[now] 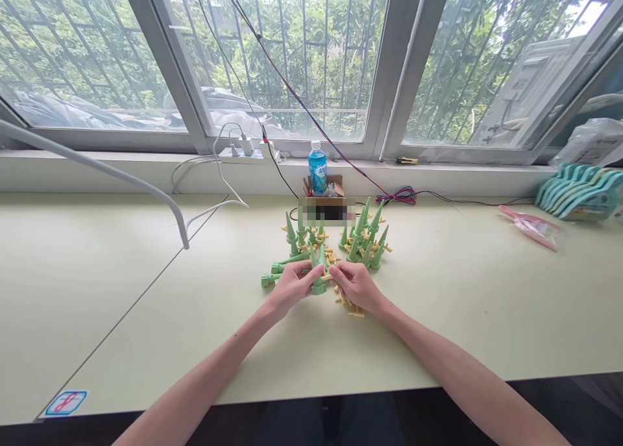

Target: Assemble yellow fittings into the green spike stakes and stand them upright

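My left hand (pixel 295 282) is closed round a green plastic watering spike (pixel 318 288), its point upward and its ribbed collar downward. My right hand (pixel 357 282) pinches a small yellow T-shaped valve (pixel 327 278) against the spike's side; whether it sits in the hole I cannot tell. Partly under my right hand lie loose yellow valves (pixel 357 314). Several green spikes (pixel 282 266) lie on their sides by my left hand. Beyond my hands stand two groups of upright spikes with yellow valves, one at the left (pixel 291 228) and one at the right (pixel 374 220).
A blue drink bottle (pixel 318 170) stands by a small cardboard box (pixel 337 185) at the table's back. A grey curved tube (pixel 121 167) reaches in from the left. A coiled cable (pixel 402 197), a pink packaged item (pixel 530 228) and teal plastic pieces (pixel 579 193) lie right.
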A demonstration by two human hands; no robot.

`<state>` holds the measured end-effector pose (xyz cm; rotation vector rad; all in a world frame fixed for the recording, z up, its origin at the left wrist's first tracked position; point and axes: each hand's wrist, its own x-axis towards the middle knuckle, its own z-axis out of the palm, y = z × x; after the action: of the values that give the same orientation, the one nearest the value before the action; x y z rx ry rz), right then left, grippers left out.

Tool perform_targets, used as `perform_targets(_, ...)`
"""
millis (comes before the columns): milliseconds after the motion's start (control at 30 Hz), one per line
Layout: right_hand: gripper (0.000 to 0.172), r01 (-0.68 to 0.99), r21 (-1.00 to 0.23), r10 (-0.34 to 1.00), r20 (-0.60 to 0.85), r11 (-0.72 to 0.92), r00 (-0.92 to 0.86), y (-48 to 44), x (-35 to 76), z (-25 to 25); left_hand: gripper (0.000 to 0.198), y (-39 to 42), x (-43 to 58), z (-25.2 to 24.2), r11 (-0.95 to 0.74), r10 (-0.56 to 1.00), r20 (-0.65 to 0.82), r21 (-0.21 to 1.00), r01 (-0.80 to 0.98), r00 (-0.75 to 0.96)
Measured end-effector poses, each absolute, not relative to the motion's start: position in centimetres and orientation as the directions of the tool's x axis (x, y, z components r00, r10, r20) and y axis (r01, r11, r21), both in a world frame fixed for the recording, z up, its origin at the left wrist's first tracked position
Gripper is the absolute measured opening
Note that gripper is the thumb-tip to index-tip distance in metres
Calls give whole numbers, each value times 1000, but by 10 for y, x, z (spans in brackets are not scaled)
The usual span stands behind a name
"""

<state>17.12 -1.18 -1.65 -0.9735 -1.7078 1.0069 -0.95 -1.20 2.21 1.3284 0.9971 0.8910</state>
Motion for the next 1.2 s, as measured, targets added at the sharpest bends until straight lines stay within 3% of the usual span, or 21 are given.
perform_targets(133, 48, 190, -907, 909, 320, 376, -267, -11, 171, -16, 49, -12, -9, 22, 69, 941, -78, 997, 37, 330)
perform_targets(500, 30, 117, -919, 890, 323, 376, -321, -16, 170, -11, 50, -12, -9, 22, 54, 950, -58, 998, 21, 307)
perform_targets(967, 49, 245, -864, 885, 368, 439, -286, -10, 170, -18, 48, -14, -8, 24, 60, 936, -65, 998, 26, 346)
perform_targets(1200, 34, 167, -900, 882, 333, 403, -335, -13, 170, -17, 50, -13, -8, 23, 82, 948, -78, 997, 0, 310)
